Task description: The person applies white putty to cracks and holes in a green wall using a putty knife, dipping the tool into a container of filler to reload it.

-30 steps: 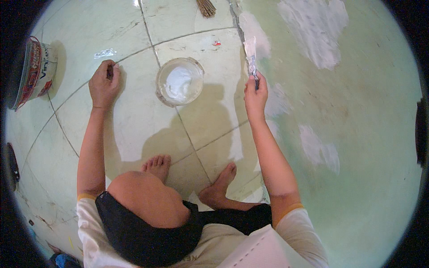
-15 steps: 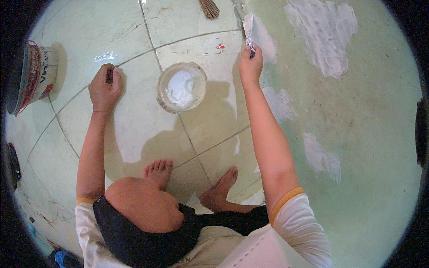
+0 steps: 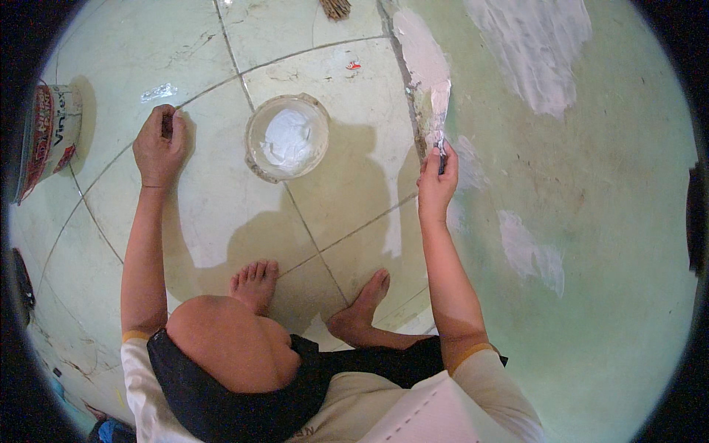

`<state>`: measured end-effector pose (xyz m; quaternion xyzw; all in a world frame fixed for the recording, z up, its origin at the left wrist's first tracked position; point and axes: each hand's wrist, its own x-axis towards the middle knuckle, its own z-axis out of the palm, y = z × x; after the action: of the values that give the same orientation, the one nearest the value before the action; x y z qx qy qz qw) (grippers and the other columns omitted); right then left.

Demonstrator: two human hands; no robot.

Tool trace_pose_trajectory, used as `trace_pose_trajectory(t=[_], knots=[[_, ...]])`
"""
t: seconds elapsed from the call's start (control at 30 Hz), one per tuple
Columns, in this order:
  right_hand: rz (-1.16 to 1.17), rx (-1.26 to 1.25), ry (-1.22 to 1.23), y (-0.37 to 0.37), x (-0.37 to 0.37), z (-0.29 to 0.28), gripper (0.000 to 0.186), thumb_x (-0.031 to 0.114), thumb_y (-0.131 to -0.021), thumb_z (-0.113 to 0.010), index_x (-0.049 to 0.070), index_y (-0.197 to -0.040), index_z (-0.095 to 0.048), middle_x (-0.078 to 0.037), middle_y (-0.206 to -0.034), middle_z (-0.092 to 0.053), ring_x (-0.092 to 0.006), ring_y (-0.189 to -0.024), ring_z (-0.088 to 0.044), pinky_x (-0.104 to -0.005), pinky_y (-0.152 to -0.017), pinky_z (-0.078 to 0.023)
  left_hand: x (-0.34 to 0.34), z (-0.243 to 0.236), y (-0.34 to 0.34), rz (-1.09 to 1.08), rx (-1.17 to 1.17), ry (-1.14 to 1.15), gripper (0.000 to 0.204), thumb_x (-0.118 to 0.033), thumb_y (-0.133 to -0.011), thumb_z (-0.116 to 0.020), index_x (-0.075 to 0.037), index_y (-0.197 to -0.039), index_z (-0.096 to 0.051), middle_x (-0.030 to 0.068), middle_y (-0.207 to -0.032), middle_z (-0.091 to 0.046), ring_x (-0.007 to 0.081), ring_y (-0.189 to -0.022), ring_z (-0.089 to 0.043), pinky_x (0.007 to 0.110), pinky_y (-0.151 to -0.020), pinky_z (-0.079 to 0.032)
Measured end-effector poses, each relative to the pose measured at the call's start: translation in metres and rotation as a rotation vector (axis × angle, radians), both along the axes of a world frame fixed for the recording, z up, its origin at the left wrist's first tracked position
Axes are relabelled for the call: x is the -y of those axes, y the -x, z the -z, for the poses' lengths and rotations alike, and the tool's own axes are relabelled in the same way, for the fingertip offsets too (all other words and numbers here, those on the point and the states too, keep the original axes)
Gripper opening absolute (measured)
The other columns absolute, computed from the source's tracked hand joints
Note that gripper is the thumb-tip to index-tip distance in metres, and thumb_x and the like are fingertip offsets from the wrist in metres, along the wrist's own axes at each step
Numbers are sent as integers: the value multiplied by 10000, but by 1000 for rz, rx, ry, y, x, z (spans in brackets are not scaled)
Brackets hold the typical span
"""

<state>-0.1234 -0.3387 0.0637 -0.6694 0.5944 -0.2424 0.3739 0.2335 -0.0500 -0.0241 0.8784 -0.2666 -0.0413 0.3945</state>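
Note:
My right hand is closed round the dark handle of a putty knife. White putty coats its blade, which lies against the green wall near the wall's bottom edge. Just beyond the blade is a pale putty patch. My left hand is held closed over the tiles on the left; the dark gap between thumb and fingers does not show what is in it, if anything. Between my hands a round, clear plastic tub with white putty inside stands on the floor.
A paint bucket stands at the far left. More putty patches mark the wall on the right. Broom bristles show at the top edge, with a small red scrap nearby. My bare feet are on the tiles.
My right hand has drawn the putty knife nearer along the wall's bottom edge, uncovering a pale putty patch behind it. My left hand stays closed in much the same place.

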Motion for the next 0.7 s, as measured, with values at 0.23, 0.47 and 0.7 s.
trace_pose_trajectory(t=[0.23,0.47,0.7], knots=[[-200,7,205,-56,46,26,336,210,-993,-572,-13,-1245,-571,-149,-1017,-660,-237,-887,-631,-341,-815,-499,4,5,1,5,-30,26,188,-245,-937,-630,-57,-924,-642,98,-758,-668,217,-647,-649,332,-627,-508],[-82,-72,194,-42,39,16,334,207,-992,-567,-18,-1239,-578,-184,-1103,-654,-282,-996,-623,-361,-904,-475,1,-1,2,10,-38,25,181,-234,-941,-626,-54,-933,-641,109,-764,-663,223,-652,-648,333,-634,-507],[26,-59,-3,9,-23,-15,343,238,-1006,-565,-13,-1240,-556,-132,-999,-638,-225,-881,-598,-342,-844,-486,-7,-1,-2,32,36,-22,186,-241,-940,-629,-55,-939,-641,114,-775,-665,232,-662,-649,334,-642,-510]])
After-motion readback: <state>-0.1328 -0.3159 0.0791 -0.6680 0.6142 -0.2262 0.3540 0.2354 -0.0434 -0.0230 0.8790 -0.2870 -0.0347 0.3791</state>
